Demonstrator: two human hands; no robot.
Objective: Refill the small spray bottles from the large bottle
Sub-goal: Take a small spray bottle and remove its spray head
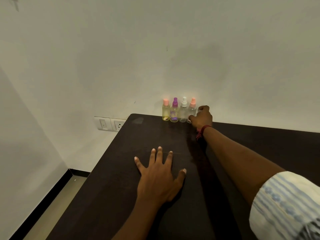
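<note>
Four small spray bottles stand in a row against the wall at the table's far edge: a yellowish one with a pink cap [166, 110], a purple one [174, 110], a clear one with a white top [183, 110] and a clear one with a pink top [192, 109]. My right hand [201, 116] reaches just right of that row. Its fingers curl round a small clear bottle [198, 110] that is mostly hidden, and its thumb lies at the base of the pink-topped bottle. My left hand [159, 172] lies flat on the dark table [121, 179], fingers spread, holding nothing.
The table's far edge meets a plain white wall. A wall socket and switch plate [110, 124] sit left of the table's corner. Left of the table is the floor with a black skirting [43, 200].
</note>
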